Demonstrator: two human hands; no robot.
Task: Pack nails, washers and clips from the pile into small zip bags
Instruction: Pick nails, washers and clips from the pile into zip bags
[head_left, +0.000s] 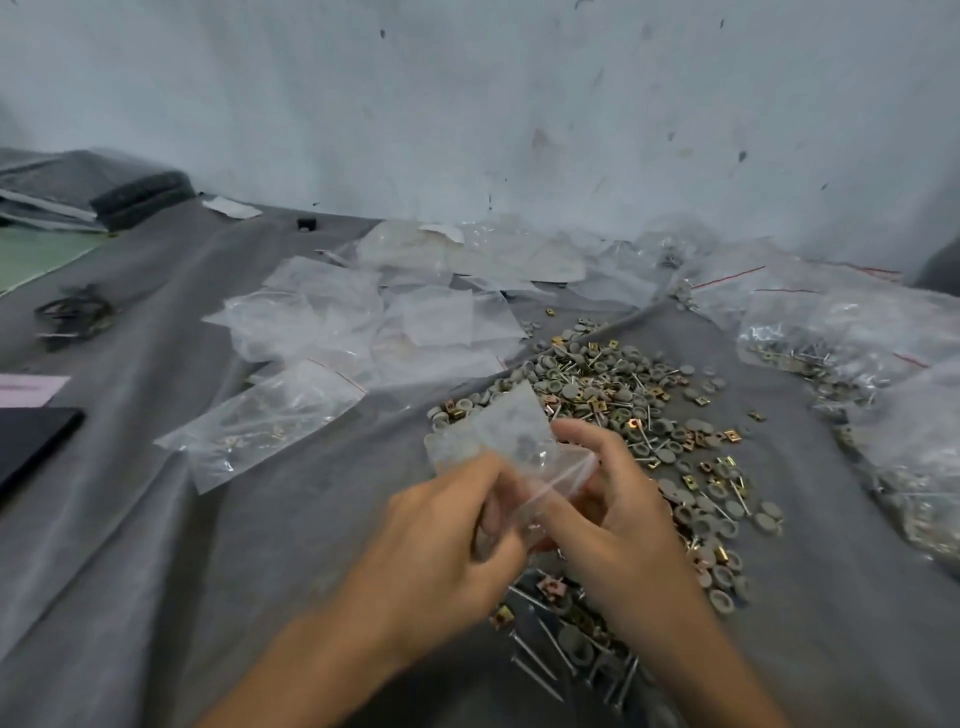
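Note:
A small clear zip bag (501, 434) is held up between both hands over the near edge of the pile (631, 395) of grey washers, nails and brass clips. My left hand (441, 540) pinches the bag's left side with curled fingers. My right hand (618, 512) grips the right side near the red zip line. A few dark pieces show dimly inside the bag. More nails and washers (566, 639) lie below my wrists, partly hidden by my arms.
Empty zip bags (374, 312) are heaped at the back centre, one larger bag (265, 415) lies at left. Filled bags (852, 332) sit at right. A dark flat object (31, 441) is at the left edge. Grey cloth (208, 545) covers the surface; a wall stands behind.

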